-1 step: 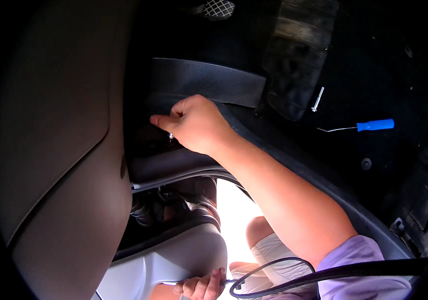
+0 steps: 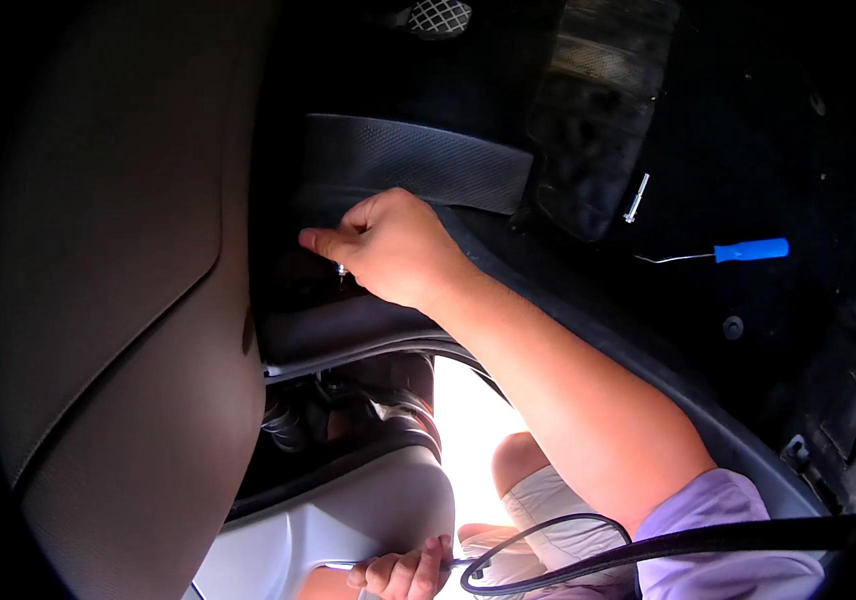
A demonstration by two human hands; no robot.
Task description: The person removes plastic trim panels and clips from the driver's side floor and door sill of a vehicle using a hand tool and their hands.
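Just below the textured trim panel (image 2: 418,163), the right hand (image 2: 395,252) curls by a small metal piece (image 2: 342,269), apparently fingertip work; the next move needs careful touch. Farther below, the left hand (image 2: 408,573) curls; both grips unclear.

tool (blue handle) (image 2: 751,250) and bolt (image 2: 636,198) lie on floor (image 2: 733,180).

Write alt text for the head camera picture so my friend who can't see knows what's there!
A person's right hand is in a dark car interior, beside a textured black panel; whether it holds anything is unclear. The left hand is by a grey panel. A blue-handled tool and a small silver metal piece lie to the right.
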